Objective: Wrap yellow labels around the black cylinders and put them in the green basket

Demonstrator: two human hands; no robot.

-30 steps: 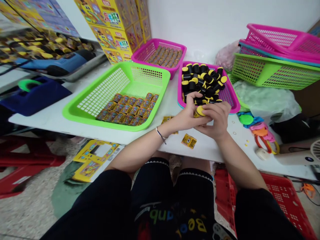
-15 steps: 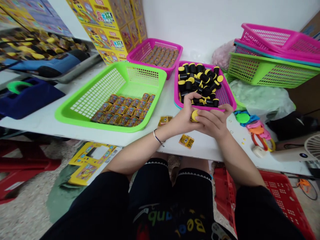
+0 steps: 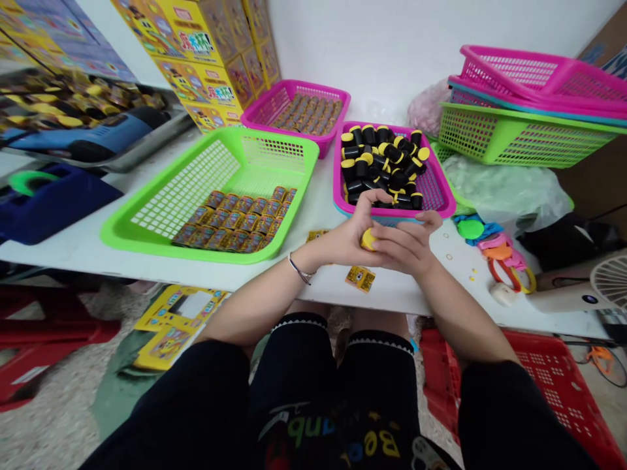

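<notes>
A small container with a yellow cap (image 3: 368, 239) is gripped between my two hands over the table's front edge; its body is hidden by fingers. My left hand (image 3: 353, 238) wraps it from the left, and my right hand (image 3: 404, 247) closes on it from the right. Just below lies a flat printed yellow wrapper (image 3: 360, 279), while a second wrapper (image 3: 316, 234) shows partly behind my left wrist. Beyond my hands, a pink basket (image 3: 443, 196) holds many loose black containers with yellow caps (image 3: 386, 153).
To the left, a green basket (image 3: 132, 238) holds rows of wrapped containers (image 3: 240, 222). Behind it are another pink basket (image 3: 255, 117) and stacked yellow boxes (image 3: 206, 65). A blue tape dispenser (image 3: 59, 202) stands far left. At right are stacked baskets (image 3: 519, 137) and a fan (image 3: 573, 294).
The camera view has shifted slightly, moving the scene a little left. Both hands still grip the yellow-capped container, with the fingers slightly repositioned around it.
</notes>
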